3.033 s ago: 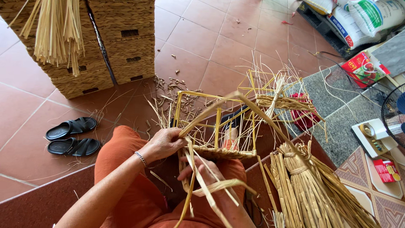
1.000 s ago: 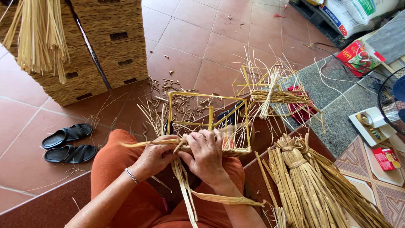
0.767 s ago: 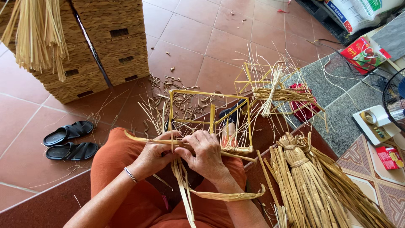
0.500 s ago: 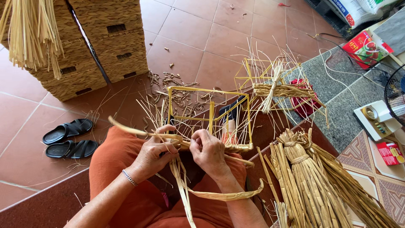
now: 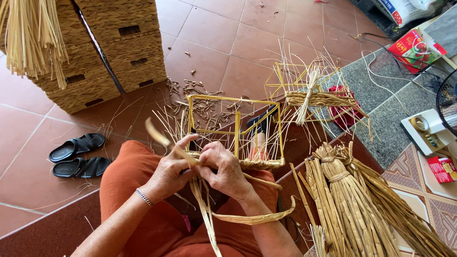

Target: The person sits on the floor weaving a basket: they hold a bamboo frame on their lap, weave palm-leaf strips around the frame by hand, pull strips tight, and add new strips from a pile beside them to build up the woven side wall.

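Both hands pinch straw strand at yellow wire frame's near edge.
Left hand and right hand clamp the strand; its long axis now points far-left, steeper than before, frame upright.

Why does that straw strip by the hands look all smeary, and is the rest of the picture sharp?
Head view: the straw strip above the left hand is streaked by motion blur. The right hand, yellow wire frame and black sandals look sharp. The light is soft and even, with faint shadows and no glare on the floor tiles.
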